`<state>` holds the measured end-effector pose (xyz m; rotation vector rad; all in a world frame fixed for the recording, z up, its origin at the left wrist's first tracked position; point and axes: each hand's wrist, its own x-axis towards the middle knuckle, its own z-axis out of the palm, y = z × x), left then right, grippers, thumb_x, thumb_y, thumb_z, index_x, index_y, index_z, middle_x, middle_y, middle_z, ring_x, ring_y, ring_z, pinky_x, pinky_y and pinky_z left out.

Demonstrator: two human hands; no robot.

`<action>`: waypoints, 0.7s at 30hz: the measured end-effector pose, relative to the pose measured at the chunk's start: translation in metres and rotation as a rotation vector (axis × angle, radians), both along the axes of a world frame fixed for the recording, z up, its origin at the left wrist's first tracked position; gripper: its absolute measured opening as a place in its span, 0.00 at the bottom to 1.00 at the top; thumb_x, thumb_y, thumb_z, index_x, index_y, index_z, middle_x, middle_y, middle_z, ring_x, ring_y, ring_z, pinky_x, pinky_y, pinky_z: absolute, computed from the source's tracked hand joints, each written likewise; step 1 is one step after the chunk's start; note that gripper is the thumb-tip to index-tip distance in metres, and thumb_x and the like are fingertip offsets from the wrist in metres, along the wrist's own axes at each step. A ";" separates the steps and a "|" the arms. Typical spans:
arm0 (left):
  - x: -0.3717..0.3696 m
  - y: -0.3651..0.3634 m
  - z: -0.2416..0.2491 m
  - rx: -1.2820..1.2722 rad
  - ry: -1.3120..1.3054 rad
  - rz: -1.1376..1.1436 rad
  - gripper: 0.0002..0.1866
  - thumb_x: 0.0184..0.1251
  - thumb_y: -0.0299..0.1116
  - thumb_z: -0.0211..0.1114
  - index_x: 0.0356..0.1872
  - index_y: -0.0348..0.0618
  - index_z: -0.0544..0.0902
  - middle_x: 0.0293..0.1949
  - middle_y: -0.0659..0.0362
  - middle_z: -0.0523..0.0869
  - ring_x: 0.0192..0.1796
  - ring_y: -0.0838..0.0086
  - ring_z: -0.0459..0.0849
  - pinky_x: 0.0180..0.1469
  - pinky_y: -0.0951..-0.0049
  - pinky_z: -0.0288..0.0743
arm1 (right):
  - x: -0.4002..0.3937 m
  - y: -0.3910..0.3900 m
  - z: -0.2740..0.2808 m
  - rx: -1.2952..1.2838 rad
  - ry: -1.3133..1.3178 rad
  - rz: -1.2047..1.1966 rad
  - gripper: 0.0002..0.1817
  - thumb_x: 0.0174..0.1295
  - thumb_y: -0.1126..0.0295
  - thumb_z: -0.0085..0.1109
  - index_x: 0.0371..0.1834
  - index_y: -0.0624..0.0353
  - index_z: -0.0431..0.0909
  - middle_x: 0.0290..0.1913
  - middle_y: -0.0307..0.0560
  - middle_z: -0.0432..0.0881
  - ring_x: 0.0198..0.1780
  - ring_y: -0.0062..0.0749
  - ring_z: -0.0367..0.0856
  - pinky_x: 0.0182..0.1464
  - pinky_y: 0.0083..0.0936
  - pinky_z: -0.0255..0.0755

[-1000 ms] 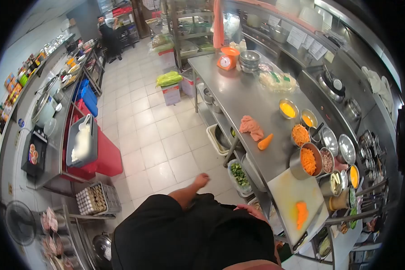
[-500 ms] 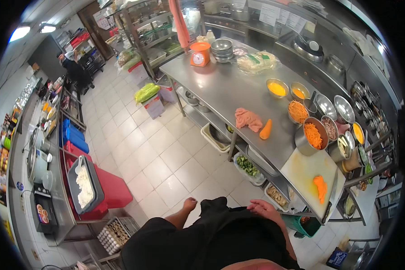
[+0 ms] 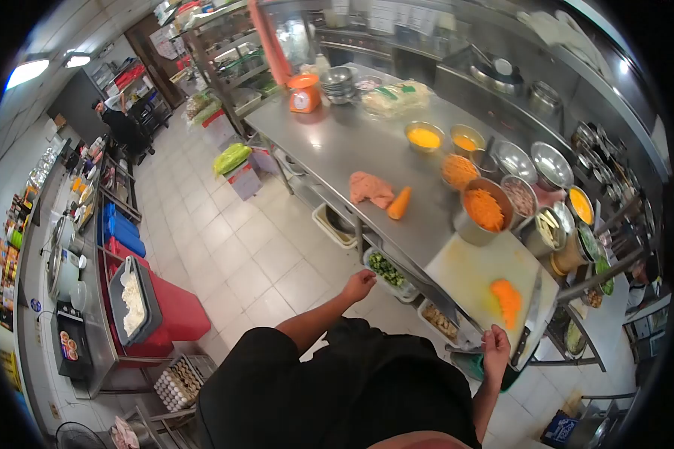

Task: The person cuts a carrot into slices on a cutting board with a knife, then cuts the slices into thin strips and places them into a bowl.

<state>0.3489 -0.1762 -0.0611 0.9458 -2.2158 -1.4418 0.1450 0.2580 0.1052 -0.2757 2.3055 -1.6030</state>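
Note:
My left hand [image 3: 359, 285], loosely curled and empty, is in the air over the floor, left of the steel table [image 3: 307, 138]. My right hand [image 3: 496, 346] has its fingers drawn together at the near edge of the white cutting board [image 3: 457, 262]; nothing shows in it. Just right of it a knife [image 3: 532, 307] lies on the board, its black handle toward me. Sliced carrot [image 3: 507, 301] lies on the board. Beyond the board are a whole carrot [image 3: 400, 203], a pink cloth [image 3: 371, 189] and a pot of shredded carrot [image 3: 484, 210].
Several bowls [image 3: 424, 137] of ingredients stand along the table's far side, with an orange scale [image 3: 305, 93] at the far end. Below are tubs of vegetables [image 3: 386, 269]. At left are a red cooler [image 3: 174, 308] and egg trays [image 3: 178, 383]. Another person [image 3: 121, 129] stands far back.
Both hands have risen and moved forward, the right one to the cutting board's edge. The view has shifted, so the table and its items appear further left.

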 end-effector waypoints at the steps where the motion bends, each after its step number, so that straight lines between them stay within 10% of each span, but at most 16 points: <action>1: -0.016 0.015 -0.002 0.017 0.016 0.002 0.15 0.75 0.38 0.68 0.54 0.38 0.86 0.42 0.51 0.92 0.44 0.66 0.90 0.51 0.63 0.83 | -0.014 0.011 0.013 0.030 0.040 0.018 0.15 0.76 0.65 0.62 0.55 0.66 0.83 0.46 0.44 0.87 0.45 0.26 0.83 0.49 0.26 0.77; 4: -0.059 0.055 0.000 0.064 -0.043 -0.066 0.14 0.77 0.37 0.66 0.54 0.39 0.87 0.45 0.49 0.92 0.48 0.63 0.91 0.53 0.61 0.82 | -0.055 0.077 0.006 0.112 0.460 -0.071 0.15 0.75 0.64 0.62 0.52 0.66 0.84 0.37 0.42 0.84 0.40 0.25 0.81 0.45 0.26 0.77; 9: -0.155 0.142 0.109 -0.050 0.005 -0.212 0.10 0.77 0.31 0.68 0.50 0.36 0.87 0.43 0.55 0.91 0.46 0.72 0.88 0.50 0.69 0.83 | -0.096 0.145 0.012 0.338 0.261 -0.247 0.21 0.67 0.60 0.71 0.56 0.65 0.84 0.35 0.52 0.88 0.37 0.41 0.87 0.45 0.33 0.80; 14: -0.236 0.181 0.146 -0.139 0.201 -0.341 0.11 0.74 0.27 0.70 0.53 0.37 0.85 0.46 0.57 0.89 0.47 0.76 0.87 0.46 0.74 0.83 | -0.113 0.164 0.004 0.560 0.150 -0.202 0.32 0.59 0.53 0.76 0.61 0.63 0.83 0.56 0.59 0.86 0.55 0.48 0.88 0.57 0.43 0.81; 21: -0.345 0.214 0.150 -0.271 0.237 -0.726 0.12 0.73 0.31 0.70 0.54 0.41 0.86 0.49 0.55 0.89 0.47 0.67 0.88 0.47 0.69 0.84 | -0.106 0.124 -0.021 0.687 0.230 -0.118 0.35 0.59 0.57 0.74 0.68 0.60 0.77 0.59 0.61 0.84 0.60 0.58 0.84 0.61 0.48 0.79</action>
